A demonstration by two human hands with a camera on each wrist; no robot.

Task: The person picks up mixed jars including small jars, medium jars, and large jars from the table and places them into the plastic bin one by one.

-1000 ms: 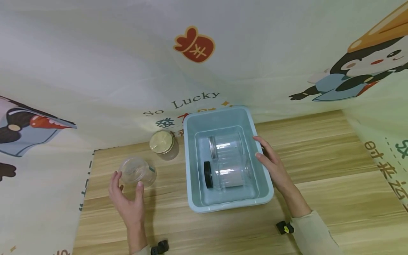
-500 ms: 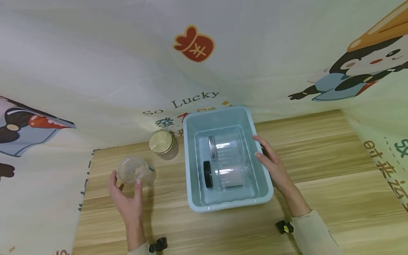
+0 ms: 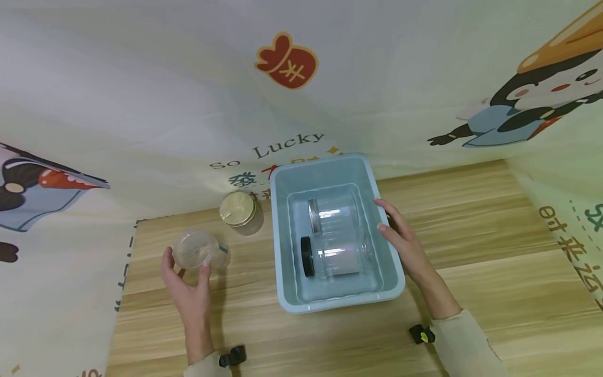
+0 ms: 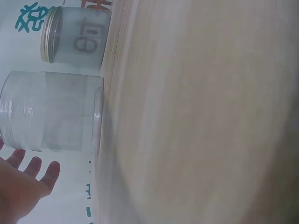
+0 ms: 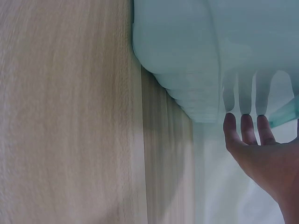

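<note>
A clear lidless jar (image 3: 218,260) stands upright on the wooden table at the left. My left hand (image 3: 188,290) is spread around its near side, thumb over the rim and fingers beside the left edge. In the left wrist view, the lower fingers (image 4: 49,177) are apart from the jar's wall. My right hand (image 3: 409,251) holds the right rim of a light blue tub (image 3: 308,308), its thumb and index fingertip over the edge. Below the rim, the other fingers (image 5: 247,128) reach to the outer wall. Two clear jars lie inside: one silver-lidded (image 3: 341,213), one black-lidded (image 3: 340,255).
A jar with a gold lid (image 3: 237,209) stands behind the lidless jar, close to the printed cloth backdrop (image 3: 188,131). The tub's far end is against this backdrop. Wooden tabletop (image 3: 471,225) extends to the right of the tub.
My left fingers have shifted slightly outward beside the jar's left edge, and the thumb sits a little higher at its rim. The right hand and the tub stay put.
</note>
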